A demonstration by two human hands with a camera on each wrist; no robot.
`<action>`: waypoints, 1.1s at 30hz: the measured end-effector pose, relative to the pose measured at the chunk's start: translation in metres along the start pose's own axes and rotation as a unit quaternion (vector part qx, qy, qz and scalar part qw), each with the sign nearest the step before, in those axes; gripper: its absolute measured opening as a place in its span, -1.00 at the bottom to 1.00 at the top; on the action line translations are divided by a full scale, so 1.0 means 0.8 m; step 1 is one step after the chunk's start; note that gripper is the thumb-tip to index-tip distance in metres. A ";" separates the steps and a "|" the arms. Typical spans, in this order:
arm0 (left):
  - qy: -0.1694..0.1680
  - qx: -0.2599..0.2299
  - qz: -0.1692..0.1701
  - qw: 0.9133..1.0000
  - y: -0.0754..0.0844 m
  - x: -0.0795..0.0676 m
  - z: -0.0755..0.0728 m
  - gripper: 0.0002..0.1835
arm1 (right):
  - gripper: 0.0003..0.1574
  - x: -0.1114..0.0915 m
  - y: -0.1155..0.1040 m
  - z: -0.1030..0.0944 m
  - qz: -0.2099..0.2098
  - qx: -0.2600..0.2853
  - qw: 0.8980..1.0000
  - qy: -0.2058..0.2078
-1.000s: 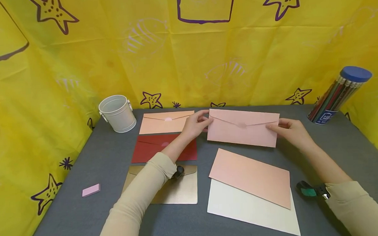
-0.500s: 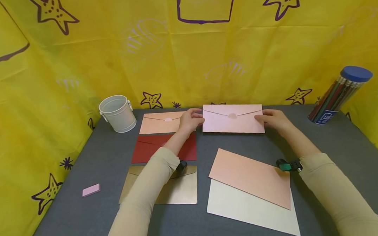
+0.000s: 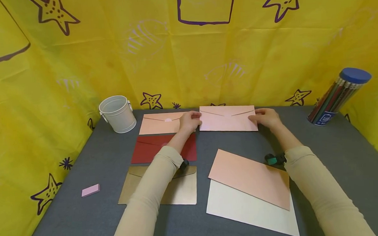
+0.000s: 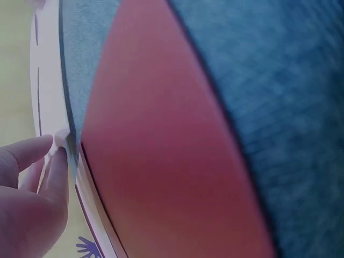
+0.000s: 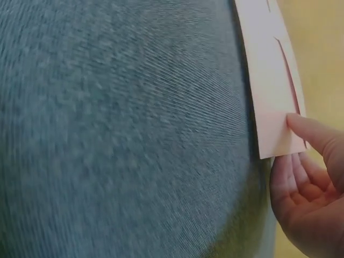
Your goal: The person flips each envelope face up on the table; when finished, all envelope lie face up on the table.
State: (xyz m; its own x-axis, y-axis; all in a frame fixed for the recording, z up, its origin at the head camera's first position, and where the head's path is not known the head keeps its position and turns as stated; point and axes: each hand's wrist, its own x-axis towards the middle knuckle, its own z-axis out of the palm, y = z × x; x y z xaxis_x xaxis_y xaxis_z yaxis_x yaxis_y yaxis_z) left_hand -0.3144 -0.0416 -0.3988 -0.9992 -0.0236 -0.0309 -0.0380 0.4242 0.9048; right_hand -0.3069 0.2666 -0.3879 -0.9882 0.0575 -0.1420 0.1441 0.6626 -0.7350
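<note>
The pale pink envelope [image 3: 228, 119] has been moved left and farther back since one second ago, along with the left hand [image 3: 190, 121] and the right hand [image 3: 266, 117]. It is held at the back of the desk [image 3: 234, 140], just right of the peach envelope [image 3: 157, 123]. One end is pinched by each hand. The paper could be bent if its ends are pushed together too hard. The gold envelope [image 3: 182, 194] could be dragged crooked if it is brushed by the left sleeve [image 3: 146, 197]. The peach envelope's right end is partly hidden by the left hand, and some of the red envelope [image 3: 146, 149] is covered too. Whether the desk is touched by the pink bottom edge cannot be told
</note>
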 end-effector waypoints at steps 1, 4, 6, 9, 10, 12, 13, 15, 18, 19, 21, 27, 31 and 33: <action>-0.001 0.012 0.003 1.000 0.000 -0.001 0.000 -0.65 | -0.19 0.001 0.000 0.002 -0.003 -0.012 1.000 0.009; -0.008 0.041 0.010 0.999 0.001 -0.004 -0.002 -0.63 | -0.26 0.002 -0.003 0.008 -0.010 -0.040 0.999 0.031; -0.013 0.059 0.015 0.998 0.001 -0.005 -0.002 -0.62 | -0.28 0.002 -0.005 0.011 -0.011 -0.049 0.998 0.035; -0.019 0.083 0.024 0.996 0.001 -0.006 0.000 -0.60 | -0.27 0.001 -0.007 0.012 -0.012 -0.056 0.998 0.035; -0.021 0.093 0.030 0.995 0.000 -0.006 0.001 -0.60 | -0.27 0.001 -0.007 0.013 -0.012 -0.059 0.998 0.034; -0.025 0.111 0.040 0.993 0.000 -0.007 0.003 -0.59 | -0.26 0.000 -0.008 0.014 -0.013 -0.063 0.997 0.030; -0.026 0.120 0.047 0.991 0.000 -0.007 0.003 -0.58 | -0.27 0.001 -0.007 0.014 -0.014 -0.065 0.997 0.029; -0.029 0.140 0.060 0.988 0.001 -0.007 0.005 -0.58 | -0.28 0.001 -0.006 0.015 -0.018 -0.070 0.997 0.027; -0.031 0.160 0.072 0.984 0.005 -0.009 0.005 -0.57 | -0.30 0.002 -0.005 0.017 -0.024 -0.073 0.997 0.027; -0.032 0.164 0.073 0.983 0.005 -0.010 0.005 -0.57 | -0.30 0.002 -0.005 0.017 -0.026 -0.074 0.997 0.029; -0.034 0.169 0.073 0.982 0.007 -0.012 0.005 -0.57 | -0.32 0.002 -0.004 0.018 -0.027 -0.075 0.996 0.032; -0.042 0.185 0.075 0.979 0.005 -0.012 0.006 -0.59 | -0.34 0.003 -0.003 0.021 -0.029 -0.076 0.996 0.040; -0.058 0.198 0.084 0.975 0.006 -0.011 0.007 -0.62 | -0.37 0.004 -0.004 0.022 -0.040 -0.085 0.995 0.045; -0.068 0.206 0.091 0.972 0.007 -0.010 0.007 -0.63 | -0.39 0.004 -0.004 0.022 -0.046 -0.090 0.994 0.050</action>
State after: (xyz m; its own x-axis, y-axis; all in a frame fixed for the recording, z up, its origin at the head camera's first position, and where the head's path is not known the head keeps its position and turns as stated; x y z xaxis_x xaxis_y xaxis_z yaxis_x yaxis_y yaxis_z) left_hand -0.3068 -0.0339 -0.3962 -0.9806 0.1931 0.0330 0.1672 0.7375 0.6544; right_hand -0.3095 0.2513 -0.3980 -0.9983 0.0578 -0.0071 0.0501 0.7913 -0.6093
